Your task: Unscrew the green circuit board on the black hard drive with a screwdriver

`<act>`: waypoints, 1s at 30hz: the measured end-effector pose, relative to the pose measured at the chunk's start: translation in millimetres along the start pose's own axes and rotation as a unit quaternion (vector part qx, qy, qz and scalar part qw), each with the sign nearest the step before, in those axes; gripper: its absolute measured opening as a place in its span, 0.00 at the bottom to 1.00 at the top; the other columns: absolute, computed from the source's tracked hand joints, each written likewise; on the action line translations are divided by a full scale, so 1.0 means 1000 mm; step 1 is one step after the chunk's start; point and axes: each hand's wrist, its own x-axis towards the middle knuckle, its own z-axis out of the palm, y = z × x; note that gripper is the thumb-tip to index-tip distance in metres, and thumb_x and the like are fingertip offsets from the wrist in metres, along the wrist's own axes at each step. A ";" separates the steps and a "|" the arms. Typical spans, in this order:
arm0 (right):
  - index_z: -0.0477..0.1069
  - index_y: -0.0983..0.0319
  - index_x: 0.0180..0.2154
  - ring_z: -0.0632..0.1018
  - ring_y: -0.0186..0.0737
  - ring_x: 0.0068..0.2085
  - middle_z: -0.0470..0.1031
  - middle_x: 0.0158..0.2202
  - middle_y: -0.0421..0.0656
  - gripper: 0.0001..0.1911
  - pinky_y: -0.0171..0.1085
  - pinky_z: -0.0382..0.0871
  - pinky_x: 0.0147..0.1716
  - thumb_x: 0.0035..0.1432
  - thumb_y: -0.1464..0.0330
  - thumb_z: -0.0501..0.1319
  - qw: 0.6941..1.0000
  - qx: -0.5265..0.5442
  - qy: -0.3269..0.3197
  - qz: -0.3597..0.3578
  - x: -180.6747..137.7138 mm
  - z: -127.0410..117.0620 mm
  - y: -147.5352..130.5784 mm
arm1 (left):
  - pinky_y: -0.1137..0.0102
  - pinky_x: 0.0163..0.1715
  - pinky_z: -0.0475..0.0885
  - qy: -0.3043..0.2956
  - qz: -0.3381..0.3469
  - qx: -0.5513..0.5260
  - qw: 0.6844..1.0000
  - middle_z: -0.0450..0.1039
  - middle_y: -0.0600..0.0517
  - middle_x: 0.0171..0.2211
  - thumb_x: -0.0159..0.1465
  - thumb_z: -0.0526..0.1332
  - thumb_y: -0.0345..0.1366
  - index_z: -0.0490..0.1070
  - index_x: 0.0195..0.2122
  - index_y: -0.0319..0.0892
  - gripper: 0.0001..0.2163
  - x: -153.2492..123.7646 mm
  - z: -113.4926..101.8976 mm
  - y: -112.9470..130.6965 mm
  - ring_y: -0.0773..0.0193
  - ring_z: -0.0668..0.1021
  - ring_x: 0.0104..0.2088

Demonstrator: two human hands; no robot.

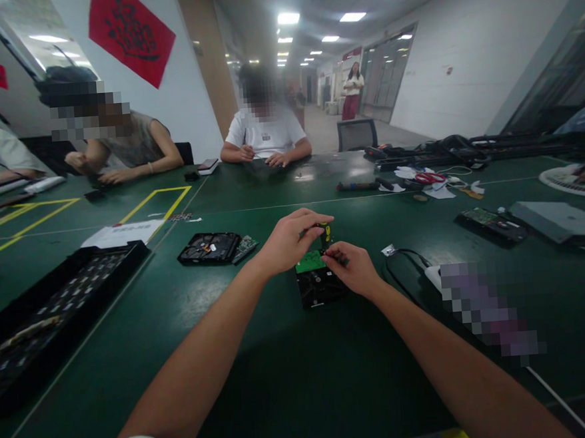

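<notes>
A hard disk drive (322, 293) lies on the green table in front of me, its green circuit board (309, 262) facing up. Over the board stands a yellow and black screwdriver (326, 232), roughly upright. My left hand (294, 240) has its fingers closed at the screwdriver's handle, the index finger stretched across the top. From the other side, my right hand (354, 266) pinches at the lower end of the screwdriver, close above the board. The tip is hidden by the right fingers.
Left of the drive lie another opened drive (209, 248) and a loose circuit board (245, 247). A long black tray (125, 257) holds small parts. To the right are a power strip (434, 276), a further drive (493, 225) and a grey case (563, 223). Co-workers sit opposite.
</notes>
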 end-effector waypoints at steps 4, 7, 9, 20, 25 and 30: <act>0.75 0.58 0.38 0.79 0.40 0.34 0.80 0.35 0.41 0.05 0.38 0.72 0.33 0.64 0.64 0.65 1.000 -0.006 -0.005 0.002 0.000 -0.001 -0.001 | 0.62 0.51 0.75 -0.001 -0.002 0.002 1.000 0.78 0.47 0.47 0.71 0.60 0.29 0.76 0.57 0.46 0.15 0.000 0.000 0.002 0.60 0.79 0.47; 0.75 0.58 0.37 0.80 0.40 0.35 0.80 0.35 0.42 0.05 0.38 0.72 0.35 0.65 0.64 0.63 1.000 -0.008 -0.006 -0.002 0.001 -0.001 0.000 | 0.62 0.52 0.75 0.000 -0.002 0.006 1.000 0.77 0.46 0.47 0.71 0.60 0.29 0.76 0.57 0.45 0.16 0.000 0.001 0.001 0.60 0.79 0.48; 0.76 0.58 0.37 0.80 0.40 0.35 0.81 0.35 0.42 0.05 0.37 0.71 0.34 0.65 0.65 0.63 1.000 -0.014 -0.004 -0.002 0.001 -0.002 -0.001 | 0.61 0.53 0.75 0.004 0.002 0.006 1.000 0.77 0.46 0.48 0.70 0.60 0.29 0.76 0.57 0.45 0.16 0.000 0.001 0.001 0.59 0.79 0.48; 0.76 0.59 0.40 0.82 0.44 0.41 0.82 0.40 0.45 0.06 0.41 0.73 0.43 0.67 0.67 0.60 0.999 -0.011 -0.010 -0.038 0.002 -0.002 -0.002 | 0.58 0.59 0.73 -0.007 0.042 -0.013 0.999 0.78 0.46 0.54 0.72 0.56 0.26 0.74 0.58 0.44 0.17 0.001 0.001 -0.001 0.59 0.79 0.55; 0.76 0.59 0.41 0.82 0.43 0.39 0.82 0.39 0.44 0.05 0.40 0.73 0.40 0.67 0.66 0.61 0.999 -0.003 -0.010 -0.034 0.000 0.000 -0.001 | 0.60 0.56 0.74 -0.003 0.028 -0.008 1.000 0.79 0.47 0.51 0.72 0.58 0.27 0.75 0.56 0.44 0.15 0.001 0.000 0.001 0.59 0.80 0.52; 0.74 0.58 0.39 0.80 0.40 0.36 0.80 0.36 0.42 0.05 0.38 0.71 0.34 0.65 0.64 0.64 1.000 -0.014 -0.005 -0.018 0.000 0.000 0.000 | 0.63 0.49 0.77 0.009 0.001 -0.007 1.000 0.80 0.47 0.47 0.70 0.63 0.30 0.77 0.53 0.43 0.11 0.002 0.001 0.004 0.60 0.80 0.47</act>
